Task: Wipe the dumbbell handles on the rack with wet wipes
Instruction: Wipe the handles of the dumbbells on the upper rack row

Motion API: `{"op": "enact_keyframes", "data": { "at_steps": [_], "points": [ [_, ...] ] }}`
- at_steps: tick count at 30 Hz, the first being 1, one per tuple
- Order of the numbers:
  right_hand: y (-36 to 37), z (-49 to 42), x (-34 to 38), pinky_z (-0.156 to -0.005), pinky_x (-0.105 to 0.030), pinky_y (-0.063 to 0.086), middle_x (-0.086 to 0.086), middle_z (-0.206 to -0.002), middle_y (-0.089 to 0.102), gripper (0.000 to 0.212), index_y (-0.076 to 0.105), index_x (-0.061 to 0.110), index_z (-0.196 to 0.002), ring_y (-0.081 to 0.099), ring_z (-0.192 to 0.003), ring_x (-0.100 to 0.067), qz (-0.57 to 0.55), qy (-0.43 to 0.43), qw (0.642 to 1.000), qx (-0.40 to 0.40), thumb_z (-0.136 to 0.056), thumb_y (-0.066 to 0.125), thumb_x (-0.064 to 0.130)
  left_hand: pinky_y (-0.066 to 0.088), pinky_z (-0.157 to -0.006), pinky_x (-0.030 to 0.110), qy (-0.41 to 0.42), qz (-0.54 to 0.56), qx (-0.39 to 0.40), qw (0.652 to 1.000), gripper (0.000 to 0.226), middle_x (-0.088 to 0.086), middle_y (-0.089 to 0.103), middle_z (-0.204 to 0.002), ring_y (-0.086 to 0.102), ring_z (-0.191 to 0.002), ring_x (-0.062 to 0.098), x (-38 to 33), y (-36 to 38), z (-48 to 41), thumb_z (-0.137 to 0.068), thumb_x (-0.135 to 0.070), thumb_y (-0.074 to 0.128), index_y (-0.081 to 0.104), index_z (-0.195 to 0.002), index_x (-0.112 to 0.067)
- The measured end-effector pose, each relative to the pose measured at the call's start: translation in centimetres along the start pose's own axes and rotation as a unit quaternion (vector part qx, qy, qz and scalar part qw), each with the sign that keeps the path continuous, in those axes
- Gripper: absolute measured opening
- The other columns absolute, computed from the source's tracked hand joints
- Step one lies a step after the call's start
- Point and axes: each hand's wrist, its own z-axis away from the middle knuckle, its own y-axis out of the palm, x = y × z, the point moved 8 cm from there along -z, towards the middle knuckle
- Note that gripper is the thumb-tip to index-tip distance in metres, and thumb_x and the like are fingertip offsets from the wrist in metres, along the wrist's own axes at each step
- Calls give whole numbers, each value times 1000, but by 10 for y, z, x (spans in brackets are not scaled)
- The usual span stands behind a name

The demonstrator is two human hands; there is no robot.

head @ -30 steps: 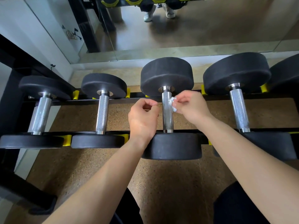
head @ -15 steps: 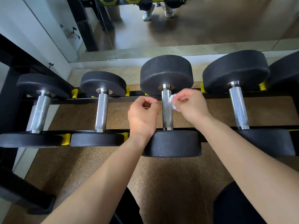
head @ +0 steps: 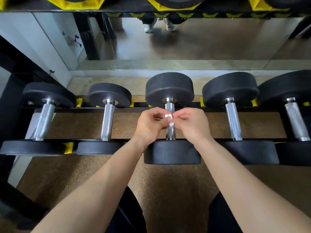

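Several black dumbbells with chrome handles lie side by side on a black rack (head: 127, 109) with yellow cradles. My left hand (head: 149, 124) and my right hand (head: 193, 123) meet over the handle (head: 170, 132) of the middle dumbbell (head: 171, 152). Both pinch a small white wet wipe (head: 168, 116) between their fingertips, just above the handle's far half. Most of the wipe is hidden by the fingers. The hands cover the handle's middle.
Neighbouring handles stand left (head: 107, 121) and right (head: 233, 121) of the middle one. A mirror (head: 185, 44) runs behind the rack and reflects feet. An upper shelf (head: 151, 7) with yellow cradles hangs overhead. Cork-like flooring (head: 168, 182) lies below.
My left hand has moved right and now pinches the wipe together with my right hand. The camera has tilted up, bringing the upper shelf into view.
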Motion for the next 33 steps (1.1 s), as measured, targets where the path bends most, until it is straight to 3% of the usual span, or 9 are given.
{"op": "enact_keyframes", "data": {
  "at_steps": [3,6,9,13,17,21,27,30,33],
  "points": [
    [-6,13,-2,-75,-18,51,15,-90,71,7,75,26,-93,65,-83,1,95,-12,994,-52,-91,70,21,60,-85,33,-12,-56,-93,994,11,0,76,-84,72,-85,12,6,-13,-21,-83,-7,81,77,-89,-15],
    [-11,20,-10,-71,-15,46,11,-95,69,9,73,24,-98,62,-88,-3,90,24,991,-101,-93,67,20,50,-76,11,7,-111,-138,984,21,-10,70,-81,66,-79,0,-3,-15,-32,-81,-14,83,66,-89,-24],
    [-12,18,-13,-65,-12,39,10,-94,68,9,71,23,-98,60,-85,-3,89,37,989,-110,-93,66,19,47,-75,9,35,-163,-113,980,20,-14,71,-80,66,-80,0,-6,-8,-34,-85,-17,80,68,-77,-31],
    [-13,20,-10,-65,-15,42,9,-88,67,5,70,22,-93,60,-82,-5,93,31,988,-123,-92,66,19,41,-70,2,37,-178,-84,980,10,-17,71,-78,64,-78,-3,2,-6,-29,-87,-28,79,75,-78,-30],
    [-12,19,-10,-66,-21,45,11,-82,65,5,68,23,-89,60,-79,-6,94,33,988,-119,-92,65,21,49,-76,11,31,-162,-108,980,14,-13,71,-80,66,-79,-1,4,-9,-36,-85,-21,81,69,-81,-28],
    [-11,19,-11,-64,-19,45,10,-84,66,3,69,23,-90,61,-80,-7,92,38,989,-112,-91,66,22,56,-79,23,-7,-144,-103,984,12,-11,74,-75,70,-76,4,11,-10,-38,-86,-20,81,76,-77,-25],
    [-11,18,-10,-63,-21,48,14,-80,63,5,68,24,-87,60,-78,-7,82,41,991,-102,-91,65,22,56,-60,17,-85,-169,41,981,17,-1,69,-64,62,-57,5,32,-9,-15,-83,2,78,72,-73,-9],
    [-9,16,-13,-68,-31,54,14,-76,61,7,65,25,-82,59,-77,-10,79,43,992,-88,-89,64,23,56,-62,17,-57,-203,-40,977,25,-8,70,-65,62,-58,-1,18,-14,-32,-83,-4,79,72,-66,-21],
    [-8,14,-16,-66,-34,53,13,-74,60,9,62,27,-80,58,-81,-13,65,47,994,-81,-88,63,25,59,-69,26,-51,-165,-102,980,29,-7,71,-65,67,-65,8,12,-13,-50,-85,-4,77,72,-64,-23]
  ]
}}
